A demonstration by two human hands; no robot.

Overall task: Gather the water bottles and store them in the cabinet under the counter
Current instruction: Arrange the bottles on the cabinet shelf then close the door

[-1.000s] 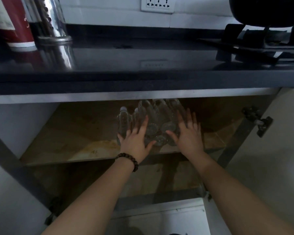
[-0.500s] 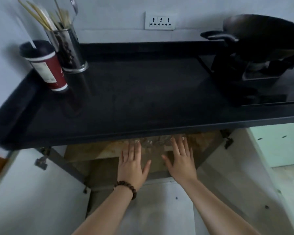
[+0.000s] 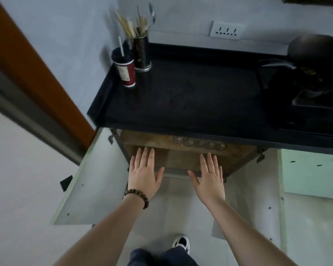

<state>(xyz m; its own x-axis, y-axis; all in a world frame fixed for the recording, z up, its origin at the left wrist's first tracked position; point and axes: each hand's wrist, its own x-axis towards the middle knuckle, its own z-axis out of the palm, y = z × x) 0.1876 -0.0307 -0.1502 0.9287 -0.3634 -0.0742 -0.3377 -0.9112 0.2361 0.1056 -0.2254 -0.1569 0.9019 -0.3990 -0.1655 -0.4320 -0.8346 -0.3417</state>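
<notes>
Several clear water bottles [image 3: 199, 144] lie side by side on the wooden shelf [image 3: 142, 140] of the cabinet, just under the black counter [image 3: 190, 96]; only their near ends show. My left hand [image 3: 143, 175] is flat and empty in front of the cabinet opening, fingers apart, a bead bracelet on its wrist. Equally flat and empty, my right hand [image 3: 210, 179] hovers at the same height, below the bottles and clear of them. Both cabinet doors stand wide: the left door [image 3: 90, 179] and the right door [image 3: 256, 191].
A red paper cup with a straw [image 3: 125, 71] and a metal utensil holder [image 3: 141, 52] stand at the counter's back left. A dark wok [image 3: 315, 52] sits on the stove at the right. An orange door frame [image 3: 37, 73] runs along the left. My shoe [image 3: 181, 243] is on the floor.
Both hands have drawn back out of the cabinet, off the bottles. My view has risen from shelf level to above the counter, and the bottles stay on the shelf.
</notes>
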